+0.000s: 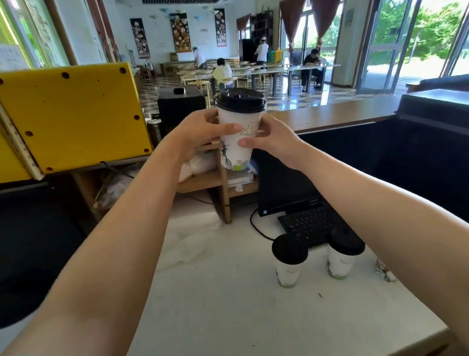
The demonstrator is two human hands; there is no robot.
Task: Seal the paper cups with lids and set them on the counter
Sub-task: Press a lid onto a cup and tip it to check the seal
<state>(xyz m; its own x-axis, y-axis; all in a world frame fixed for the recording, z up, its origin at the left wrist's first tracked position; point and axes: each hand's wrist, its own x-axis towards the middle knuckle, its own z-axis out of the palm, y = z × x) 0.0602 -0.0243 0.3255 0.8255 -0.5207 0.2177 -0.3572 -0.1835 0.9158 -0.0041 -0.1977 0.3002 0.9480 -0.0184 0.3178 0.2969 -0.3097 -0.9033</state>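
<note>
Lidded paper cup (pixel 237 138) upright, lid (pixel 240 100) topmost, left hand (pixel 204 132) and right hand (pixel 271 140) gripping its sides

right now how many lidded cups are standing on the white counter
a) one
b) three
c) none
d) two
d: the left cup and the right cup, both with black lids, stand on the counter; the third cup is held in the air by the left hand and the right hand.
</note>
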